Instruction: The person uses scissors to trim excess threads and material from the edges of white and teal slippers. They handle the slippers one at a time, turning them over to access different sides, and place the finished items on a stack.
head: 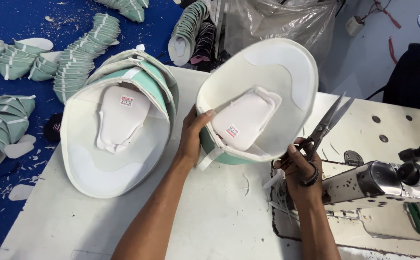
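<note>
A wide white bench [219,221] fills most of the view, its top scuffed and strewn with thread ends. To its left lies a blue floor [22,19] scattered with white scraps and stacks of mint-green and white padded pieces [87,50]. Behind the bench, a clear plastic bag [277,19] bulges against a pale wall, and a dark bundle sits at the far right.

On the bench's left rests a curved white padded shell with mint-green trim [116,130], open side up. Its inner pad carries a small white rectangular label with red print, near the top.

A second padded shell [258,96] of the same kind is held tilted above the bench centre. A small white label with red marks sits at the lower left of its inner pad.

A metal sewing machine head [383,180] lies at the right edge.

The left hand [193,135] has a closed grip on this second shell's near rim, thumb inside. The right hand [301,168] has its grip closed through the handles of scissors [328,120], whose blades stand partly open, pointing up beside the shell's right edge.
</note>
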